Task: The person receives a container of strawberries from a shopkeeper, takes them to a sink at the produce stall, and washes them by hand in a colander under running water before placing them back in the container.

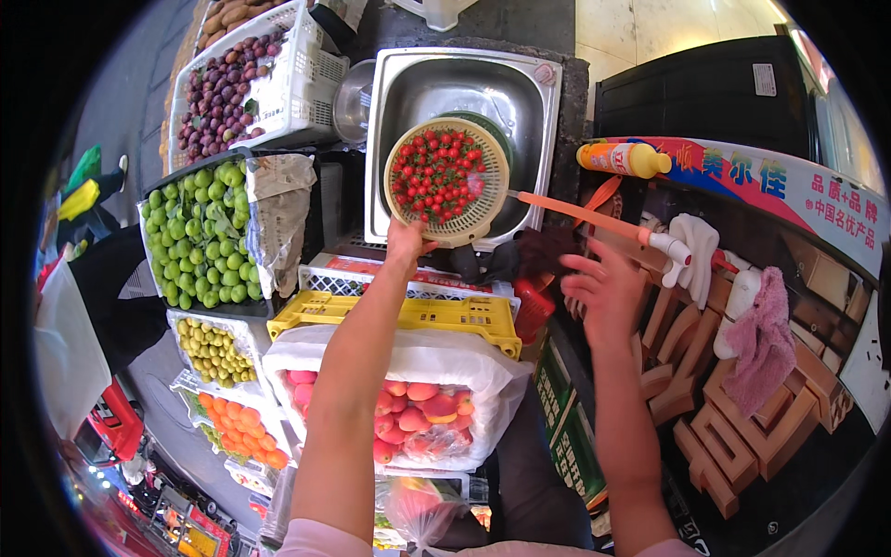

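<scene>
My left hand [409, 240] grips the near rim of a beige plastic colander [495, 209]. Red cherry tomatoes [438, 174], some with green stems, lie inside it. The colander is over a stainless-steel sink [452, 80], and part of a green basin or basket [498, 132] shows beneath. To the right, my right hand [609, 289] is empty with its fingers apart, just below an orange tube [585, 214]. The tube has a white end fitting [669, 247], and its other end reaches the colander's right rim. Whether hand and tube touch is unclear.
Crates of plums [226, 97], green fruit [202, 237] and peach-like red fruit [418, 418] surround the sink. A yellow crate [445, 313] lies in front of it. At right are a yellow bottle [619, 159], a pink cloth [762, 348] and brown block letters [766, 425].
</scene>
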`<state>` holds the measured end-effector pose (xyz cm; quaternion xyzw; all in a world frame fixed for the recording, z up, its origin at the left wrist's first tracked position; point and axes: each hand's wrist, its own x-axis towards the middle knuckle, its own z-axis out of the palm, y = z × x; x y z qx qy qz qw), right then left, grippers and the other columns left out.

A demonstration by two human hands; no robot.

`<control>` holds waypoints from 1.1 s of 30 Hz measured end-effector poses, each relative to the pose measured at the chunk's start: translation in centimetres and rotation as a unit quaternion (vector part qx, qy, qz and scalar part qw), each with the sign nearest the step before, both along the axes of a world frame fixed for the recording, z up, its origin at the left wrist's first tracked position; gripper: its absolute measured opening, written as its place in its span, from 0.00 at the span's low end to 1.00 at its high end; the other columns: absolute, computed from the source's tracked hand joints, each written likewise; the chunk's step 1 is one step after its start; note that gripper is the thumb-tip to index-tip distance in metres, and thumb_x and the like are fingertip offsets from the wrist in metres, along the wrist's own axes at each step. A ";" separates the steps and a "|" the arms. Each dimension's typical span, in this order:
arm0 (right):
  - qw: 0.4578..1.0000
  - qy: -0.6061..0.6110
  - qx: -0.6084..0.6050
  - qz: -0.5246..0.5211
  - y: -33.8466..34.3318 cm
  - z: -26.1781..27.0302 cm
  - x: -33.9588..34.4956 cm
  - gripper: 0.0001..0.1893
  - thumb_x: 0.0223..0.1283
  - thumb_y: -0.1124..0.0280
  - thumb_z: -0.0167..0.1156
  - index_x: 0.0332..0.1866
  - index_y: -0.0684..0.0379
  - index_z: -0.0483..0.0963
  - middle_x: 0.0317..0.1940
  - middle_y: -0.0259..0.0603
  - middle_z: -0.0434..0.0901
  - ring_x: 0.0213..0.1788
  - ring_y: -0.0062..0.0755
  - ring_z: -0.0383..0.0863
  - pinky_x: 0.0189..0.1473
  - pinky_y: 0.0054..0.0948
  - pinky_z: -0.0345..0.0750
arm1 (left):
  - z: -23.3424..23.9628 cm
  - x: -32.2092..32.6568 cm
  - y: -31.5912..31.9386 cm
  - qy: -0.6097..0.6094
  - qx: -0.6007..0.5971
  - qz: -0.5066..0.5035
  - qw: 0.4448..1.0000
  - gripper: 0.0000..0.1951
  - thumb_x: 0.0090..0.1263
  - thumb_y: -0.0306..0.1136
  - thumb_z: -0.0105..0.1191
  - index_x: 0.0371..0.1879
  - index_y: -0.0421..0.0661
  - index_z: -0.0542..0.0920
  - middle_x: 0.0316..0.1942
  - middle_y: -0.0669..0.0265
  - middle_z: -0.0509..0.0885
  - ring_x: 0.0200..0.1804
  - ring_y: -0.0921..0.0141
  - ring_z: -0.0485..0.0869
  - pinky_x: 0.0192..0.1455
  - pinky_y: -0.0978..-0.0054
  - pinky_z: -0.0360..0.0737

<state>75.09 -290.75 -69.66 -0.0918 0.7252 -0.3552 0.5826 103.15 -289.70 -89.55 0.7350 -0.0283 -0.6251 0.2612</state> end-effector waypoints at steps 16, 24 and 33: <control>0.474 0.483 -0.004 0.736 -11.1 -11.5 5.9 0.23 0.65 0.52 0.49 0.31 0.59 0.85 0.30 0.45 0.87 0.35 0.45 0.88 0.36 0.42 0.84 | 0.9 -3.0 -1.4 -0.025 -0.063 -0.034 0.997 0.26 0.72 0.22 0.43 0.69 0.51 0.62 0.56 0.60 0.79 0.45 0.66 0.86 0.28 0.75 0.88; 0.490 0.463 -0.067 0.736 -10.1 -11.6 5.8 0.21 0.59 0.53 0.54 0.28 0.59 0.85 0.26 0.47 0.86 0.32 0.46 0.88 0.35 0.42 0.84 | 0.7 -3.6 -1.6 0.001 -0.087 -0.050 0.995 0.24 0.72 0.22 0.44 0.67 0.51 0.64 0.54 0.60 0.80 0.47 0.64 0.86 0.32 0.73 0.88; 0.479 0.417 -0.032 0.772 -11.0 -10.5 6.3 0.20 0.61 0.52 0.55 0.39 0.57 0.86 0.37 0.46 0.88 0.42 0.43 0.89 0.44 0.41 0.84 | 0.5 -6.1 -3.3 0.014 -0.074 -0.019 0.997 0.20 0.72 0.25 0.45 0.63 0.48 0.68 0.50 0.58 0.81 0.44 0.64 0.86 0.34 0.71 0.89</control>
